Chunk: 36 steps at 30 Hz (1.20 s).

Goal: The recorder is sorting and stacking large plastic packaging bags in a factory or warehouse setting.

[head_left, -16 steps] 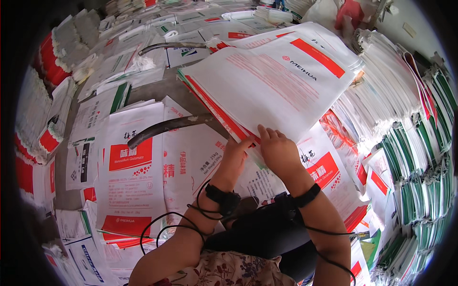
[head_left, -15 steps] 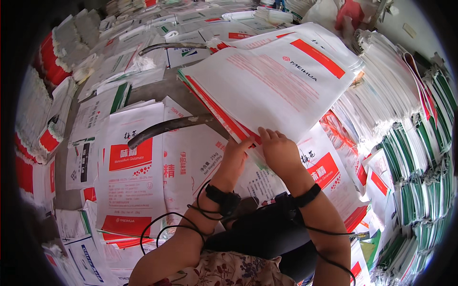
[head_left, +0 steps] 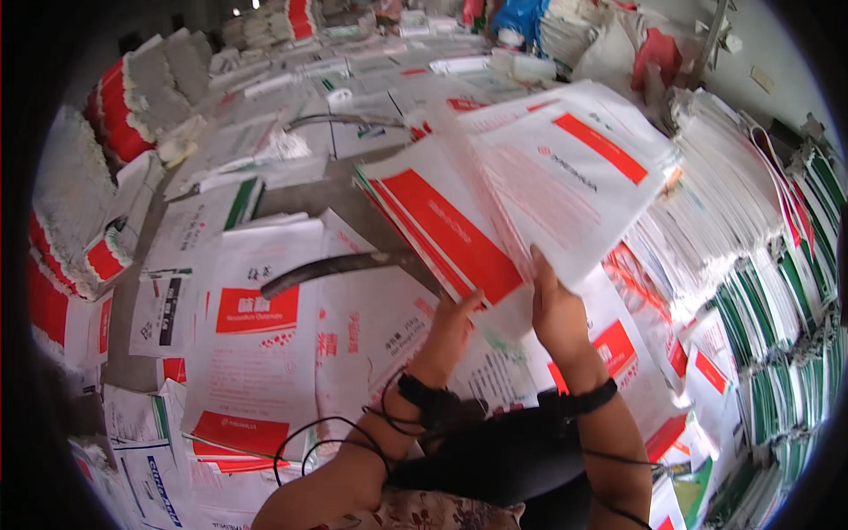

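Observation:
A stack of flat white sacks with red bands (head_left: 473, 243) lies slanted before me, a dark curved bar beneath it. At the stack's near left corner, my left hand (head_left: 452, 334) is closed, thumb on the edge of the sacks. My right hand (head_left: 558, 316) pinches the near edge of the top white sack (head_left: 565, 177), which is folded back toward the right. Its lifted edge is blurred, and a red band shows on the sack below. The underside of the stack and the fingertips beneath it are hidden.
Dark curved bars (head_left: 340, 265) jut out left of the stack. A pile of printed sacks (head_left: 252, 353) lies at the left. Tall bundles of folded sacks (head_left: 786, 344) rise at the right, with more bundles (head_left: 75, 190) at the far left. Black cables hang from both wrists.
My right hand has moved right, drawing the top sack's near left edge up and over, uncovering a red band below. My left hand stays at the stack's corner. The view has shifted slightly.

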Tool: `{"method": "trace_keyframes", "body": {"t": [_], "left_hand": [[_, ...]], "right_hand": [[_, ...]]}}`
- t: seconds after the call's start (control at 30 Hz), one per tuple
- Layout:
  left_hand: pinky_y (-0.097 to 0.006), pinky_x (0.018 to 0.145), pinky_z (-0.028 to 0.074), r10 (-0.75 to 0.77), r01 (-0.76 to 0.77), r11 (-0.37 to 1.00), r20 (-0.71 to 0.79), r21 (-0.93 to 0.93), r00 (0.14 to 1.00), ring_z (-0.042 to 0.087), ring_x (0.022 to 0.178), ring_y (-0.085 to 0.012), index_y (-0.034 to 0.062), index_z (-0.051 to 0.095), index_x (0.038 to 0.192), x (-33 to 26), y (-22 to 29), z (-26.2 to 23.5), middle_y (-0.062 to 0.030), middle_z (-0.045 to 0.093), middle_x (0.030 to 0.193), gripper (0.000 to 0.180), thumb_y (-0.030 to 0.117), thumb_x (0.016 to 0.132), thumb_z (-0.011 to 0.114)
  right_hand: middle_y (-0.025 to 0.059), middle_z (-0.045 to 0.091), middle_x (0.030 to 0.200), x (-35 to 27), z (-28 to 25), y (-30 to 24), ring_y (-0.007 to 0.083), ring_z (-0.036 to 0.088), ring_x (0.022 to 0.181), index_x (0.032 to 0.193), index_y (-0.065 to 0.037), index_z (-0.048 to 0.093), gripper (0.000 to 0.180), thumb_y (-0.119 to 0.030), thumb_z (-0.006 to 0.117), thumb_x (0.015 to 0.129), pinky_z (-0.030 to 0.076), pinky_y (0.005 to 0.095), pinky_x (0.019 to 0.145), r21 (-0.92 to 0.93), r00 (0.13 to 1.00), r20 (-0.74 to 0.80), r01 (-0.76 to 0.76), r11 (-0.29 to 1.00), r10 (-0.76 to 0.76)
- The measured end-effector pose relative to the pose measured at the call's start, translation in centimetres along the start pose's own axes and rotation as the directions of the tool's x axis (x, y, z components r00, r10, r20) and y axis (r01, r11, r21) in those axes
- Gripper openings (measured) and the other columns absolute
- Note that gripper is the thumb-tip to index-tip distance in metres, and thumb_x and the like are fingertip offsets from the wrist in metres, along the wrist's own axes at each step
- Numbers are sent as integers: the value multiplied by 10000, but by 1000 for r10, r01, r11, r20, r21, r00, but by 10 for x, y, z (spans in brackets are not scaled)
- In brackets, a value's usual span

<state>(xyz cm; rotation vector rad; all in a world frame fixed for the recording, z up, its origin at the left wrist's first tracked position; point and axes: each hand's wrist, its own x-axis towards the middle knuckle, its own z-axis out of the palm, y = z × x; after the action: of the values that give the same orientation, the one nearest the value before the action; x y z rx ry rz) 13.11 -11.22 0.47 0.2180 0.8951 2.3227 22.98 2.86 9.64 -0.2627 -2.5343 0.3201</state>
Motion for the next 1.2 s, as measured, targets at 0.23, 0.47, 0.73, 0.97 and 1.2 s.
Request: {"method": "trace_keyframes", "body": {"t": [0.23,0.47,0.73,0.97,1.2], "left_hand": [[-360,961,484,-14,19,998,75,-65,997,565,1168,-194,75,437,1357,-3,-10,-7,-76,571,1270,459,137,950,640],[-360,973,474,-31,35,997,62,-66,998,563,1157,-183,82,448,1349,-1,-10,-5,-67,572,1257,421,138,966,615],[-346,971,466,5,0,996,51,-88,999,561,1154,-181,73,434,1364,-1,-12,-2,-63,573,1256,448,156,963,616],[-346,979,455,-79,77,997,87,23,993,544,1200,-177,74,379,1424,-11,9,2,-61,563,1296,529,198,967,615],[-347,953,477,-137,141,971,36,-194,990,590,1131,-194,96,513,1321,-14,-18,-14,-68,614,1261,565,558,1016,399]], "right_hand": [[159,671,1147,-16,7,-19,335,688,927,1454,-121,408,661,12,545,822,577,413,744,-128,962,268,95,987,-58],[123,702,1064,-18,11,-19,288,701,914,1347,-91,521,531,-18,564,822,584,364,732,-184,970,226,133,974,-90],[122,701,1028,-13,4,-8,287,694,871,1287,-95,563,452,-43,544,838,568,390,709,-165,992,117,59,985,-40],[136,709,954,1,-32,-30,321,689,806,1241,-110,600,420,4,544,841,555,403,685,-68,996,-89,4,998,-10],[146,701,943,-30,-5,-6,339,679,842,1157,-110,644,267,-86,539,913,544,440,710,-37,992,48,-112,993,114]]}}
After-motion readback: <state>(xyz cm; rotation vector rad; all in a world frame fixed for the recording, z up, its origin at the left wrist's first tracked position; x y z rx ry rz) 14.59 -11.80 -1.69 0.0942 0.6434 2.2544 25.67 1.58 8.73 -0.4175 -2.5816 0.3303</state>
